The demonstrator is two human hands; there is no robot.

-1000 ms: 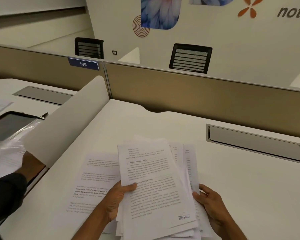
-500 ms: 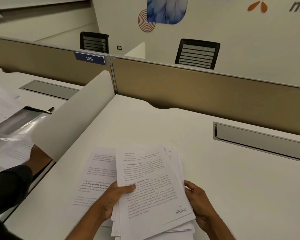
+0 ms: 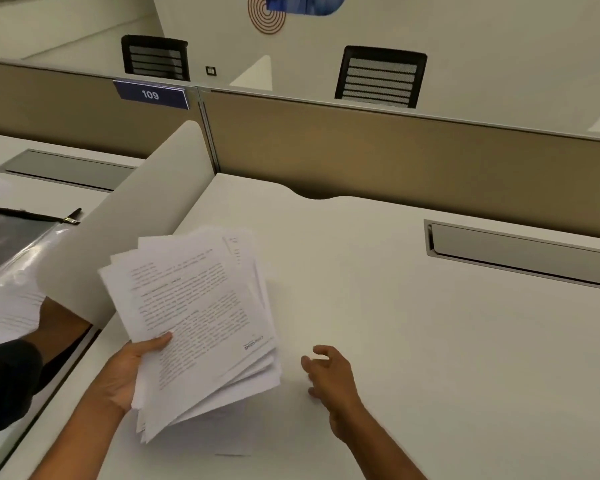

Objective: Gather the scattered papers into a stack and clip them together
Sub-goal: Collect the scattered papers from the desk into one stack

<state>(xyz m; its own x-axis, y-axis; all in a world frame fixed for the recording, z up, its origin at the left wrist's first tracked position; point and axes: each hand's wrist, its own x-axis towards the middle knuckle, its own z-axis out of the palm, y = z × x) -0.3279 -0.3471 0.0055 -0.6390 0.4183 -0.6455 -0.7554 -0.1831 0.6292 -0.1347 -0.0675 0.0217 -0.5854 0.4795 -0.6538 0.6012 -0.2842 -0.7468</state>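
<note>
Head view, reading from the left edge: a clear zip pouch (image 3: pixel 18 244) lies on the neighbouring desk, with another person's dark sleeve (image 3: pixel 7 379) and arm below it, cut off from my side by the curved white divider (image 3: pixel 129 220). None of that belongs to my job.

Next comes my left hand (image 3: pixel 129 372). It grips the bundle of papers (image 3: pixel 194 317) at its near-left edge, thumb on top of the printed sheet and the fingers hidden underneath. The bundle is raised off the white desk (image 3: pixel 378 306) and tilted, its long axis running from near me up and away, leaning slightly left. The sheets are fanned: corners stick out at the far end and the near edges splay in steps, so I judge this is gathered but not yet squared.

Further right, my right hand (image 3: pixel 329 372) holds nothing, fingers loosely curled and spread, hovering just over the desk, near the bundle's right long edge but not touching it. That is the relation I care about: the loose edge lies directly left of the empty hand, so that hand is the one to close in on it and help tap the sheets even.

I see no clip anywhere on the desk, so I cannot tell where it will come from. Beyond, a grey cable tray (image 3: pixel 523 252) sits recessed at the far right.
</note>
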